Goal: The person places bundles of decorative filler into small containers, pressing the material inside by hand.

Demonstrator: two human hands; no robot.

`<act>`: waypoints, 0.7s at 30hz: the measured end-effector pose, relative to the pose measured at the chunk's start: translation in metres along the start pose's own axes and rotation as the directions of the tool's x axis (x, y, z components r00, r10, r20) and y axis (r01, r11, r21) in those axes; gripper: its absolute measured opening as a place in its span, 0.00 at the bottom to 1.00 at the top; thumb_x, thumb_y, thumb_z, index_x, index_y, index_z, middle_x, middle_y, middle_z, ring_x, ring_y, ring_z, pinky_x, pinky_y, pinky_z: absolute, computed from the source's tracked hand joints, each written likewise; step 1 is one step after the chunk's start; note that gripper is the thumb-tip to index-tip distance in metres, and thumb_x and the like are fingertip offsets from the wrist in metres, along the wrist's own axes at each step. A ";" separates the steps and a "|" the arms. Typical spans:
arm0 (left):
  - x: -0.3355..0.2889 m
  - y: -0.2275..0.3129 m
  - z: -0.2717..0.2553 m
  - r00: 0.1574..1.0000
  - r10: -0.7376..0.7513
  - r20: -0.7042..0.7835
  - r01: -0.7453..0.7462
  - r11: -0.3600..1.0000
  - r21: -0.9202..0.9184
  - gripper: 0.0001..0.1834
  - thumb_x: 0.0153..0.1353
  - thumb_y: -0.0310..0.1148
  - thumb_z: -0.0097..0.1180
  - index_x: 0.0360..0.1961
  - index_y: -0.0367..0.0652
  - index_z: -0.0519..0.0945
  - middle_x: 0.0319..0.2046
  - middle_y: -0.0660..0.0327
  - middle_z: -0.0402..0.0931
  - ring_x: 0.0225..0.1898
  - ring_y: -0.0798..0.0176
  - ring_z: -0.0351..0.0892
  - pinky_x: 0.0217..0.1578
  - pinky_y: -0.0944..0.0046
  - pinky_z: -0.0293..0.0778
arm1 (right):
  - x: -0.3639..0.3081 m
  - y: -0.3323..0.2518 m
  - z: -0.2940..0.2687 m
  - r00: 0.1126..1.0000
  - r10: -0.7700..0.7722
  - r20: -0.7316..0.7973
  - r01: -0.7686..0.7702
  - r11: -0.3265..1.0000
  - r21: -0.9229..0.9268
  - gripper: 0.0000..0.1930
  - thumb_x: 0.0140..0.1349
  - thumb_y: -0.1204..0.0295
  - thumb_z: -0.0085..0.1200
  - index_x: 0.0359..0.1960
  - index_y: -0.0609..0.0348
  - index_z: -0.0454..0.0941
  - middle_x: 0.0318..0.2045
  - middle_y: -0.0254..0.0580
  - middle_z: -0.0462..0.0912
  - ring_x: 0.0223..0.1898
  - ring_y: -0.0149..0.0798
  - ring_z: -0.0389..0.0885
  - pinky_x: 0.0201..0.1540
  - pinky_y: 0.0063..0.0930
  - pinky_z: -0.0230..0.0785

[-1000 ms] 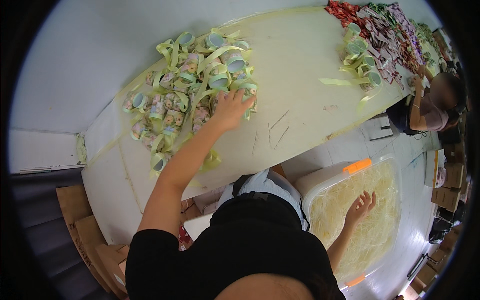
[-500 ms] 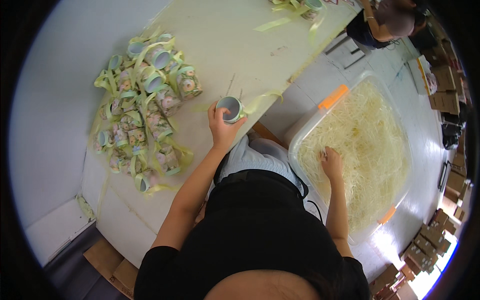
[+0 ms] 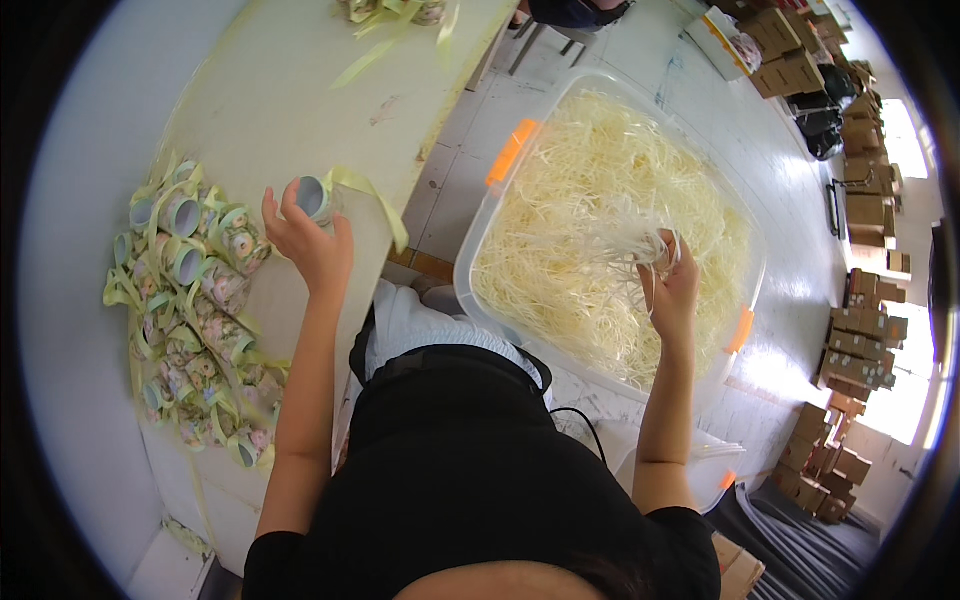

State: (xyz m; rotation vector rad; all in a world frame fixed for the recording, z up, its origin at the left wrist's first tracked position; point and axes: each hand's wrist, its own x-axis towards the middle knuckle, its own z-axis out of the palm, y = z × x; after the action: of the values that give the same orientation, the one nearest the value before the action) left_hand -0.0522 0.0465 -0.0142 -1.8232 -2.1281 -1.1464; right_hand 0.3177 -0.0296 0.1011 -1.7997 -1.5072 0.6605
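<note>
My left hand [image 3: 315,250] is at a small open round box [image 3: 312,198] on the table, thumb on one side and fingers on the other, a loose grip. A pale yellow-green ribbon [image 3: 375,200] trails from the box to the right. My right hand [image 3: 677,290] pinches a tuft of pale shredded paper [image 3: 630,240] over a large clear tub [image 3: 466,265], which is full of cream-yellow shred [image 3: 560,200]. Left of my left hand lies a heap of similar floral boxes [image 3: 185,310] with green rims and ribbons.
The white table [image 3: 290,90] runs along the wall at left, with more ribboned boxes [image 3: 395,12] at its far end. Orange latches [image 3: 511,152] stick out from the tub. A stool [image 3: 550,42] with a seated person stands beyond. Cardboard cartons [image 3: 860,345] are stacked at right.
My view has turned to the right. My right hand has lifted out of the shred with a tuft in its fingers. My left hand's fingers have spread a little around the round box.
</note>
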 end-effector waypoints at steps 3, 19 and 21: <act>0.009 0.086 -0.027 0.925 0.266 0.272 0.008 0.700 -0.714 0.39 0.45 0.33 0.64 0.59 0.42 0.58 0.58 0.47 0.57 0.61 0.45 0.54 0.60 0.51 0.52 | 0.005 -0.015 0.007 0.944 0.204 0.258 -0.279 0.912 0.300 0.09 0.55 0.80 0.51 0.39 0.67 0.72 0.31 0.37 0.79 0.33 0.30 0.75 0.38 0.24 0.66; -0.052 0.143 0.069 0.214 0.552 0.806 0.053 0.817 -0.574 0.15 0.55 0.26 0.48 0.45 0.40 0.70 0.28 0.46 0.75 0.33 0.42 0.75 0.31 0.52 0.71 | -0.011 0.031 -0.040 0.795 0.456 -0.400 -0.021 0.680 0.733 0.05 0.59 0.73 0.55 0.33 0.56 0.72 0.26 0.27 0.73 0.27 0.20 0.70 0.28 0.17 0.62; -0.057 0.142 0.078 0.078 0.648 0.758 -0.383 0.721 -0.577 0.17 0.53 0.28 0.52 0.45 0.39 0.71 0.35 0.48 0.75 0.38 0.46 0.76 0.36 0.53 0.72 | -0.014 0.015 -0.061 0.728 0.484 -0.485 0.093 0.631 0.770 0.04 0.61 0.71 0.54 0.34 0.54 0.71 0.25 0.28 0.73 0.24 0.21 0.71 0.24 0.16 0.63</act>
State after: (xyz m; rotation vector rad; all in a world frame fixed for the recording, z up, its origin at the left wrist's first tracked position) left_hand 0.1187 0.0464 -0.0341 -3.5772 -1.1200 0.0541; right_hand 0.3703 -0.0562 0.1270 -1.2952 -0.3860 0.5467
